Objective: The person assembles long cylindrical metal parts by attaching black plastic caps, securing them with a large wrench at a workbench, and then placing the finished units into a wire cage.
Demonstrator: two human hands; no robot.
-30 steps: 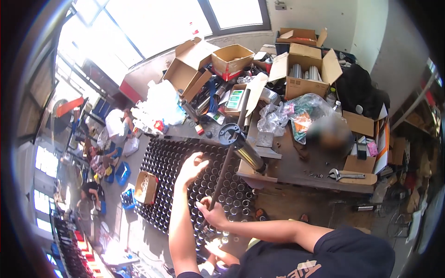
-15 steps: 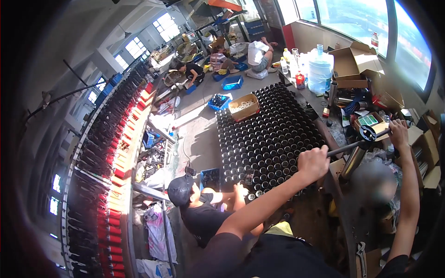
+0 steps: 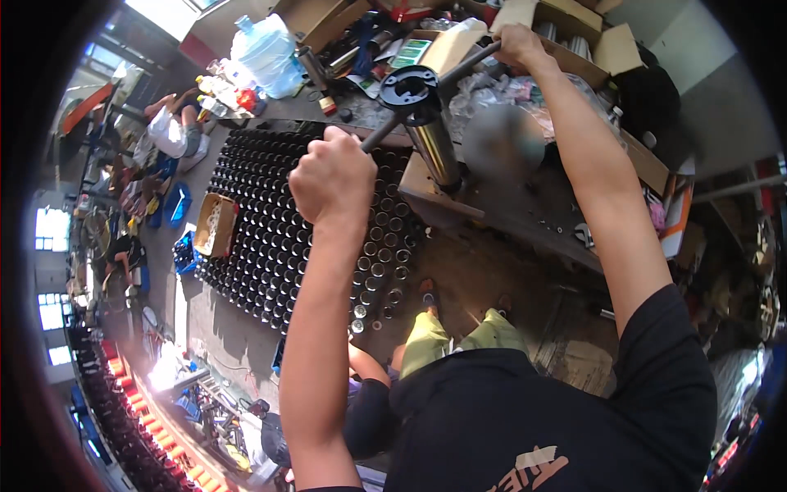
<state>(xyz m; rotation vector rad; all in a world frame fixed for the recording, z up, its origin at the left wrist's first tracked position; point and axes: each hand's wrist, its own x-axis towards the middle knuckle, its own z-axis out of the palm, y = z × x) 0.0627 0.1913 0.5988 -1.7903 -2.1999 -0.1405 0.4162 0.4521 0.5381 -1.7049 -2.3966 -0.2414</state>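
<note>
My left hand (image 3: 332,176) is closed around one end of a long dark metal bar (image 3: 459,67), and my right hand (image 3: 520,43) grips its other end. The bar passes through a black round fitting (image 3: 410,86) on top of an upright shiny metal cylinder (image 3: 434,148). That cylinder stands at the edge of a cluttered workbench (image 3: 533,213). Below my left hand, a large block of upright black tubes (image 3: 262,221) covers the floor.
Open cardboard boxes (image 3: 574,33), a blue water jug (image 3: 266,53) and small parts crowd the bench top. A small box (image 3: 215,223) rests on the tubes. Other people sit on the floor at the left (image 3: 176,131) and crouch just below me (image 3: 369,402). Red racks (image 3: 123,426) line the lower left.
The view has swung back over the bench. Both hands stay on the bar, which has turned so my left hand is now nearer me and my right hand farther out.
</note>
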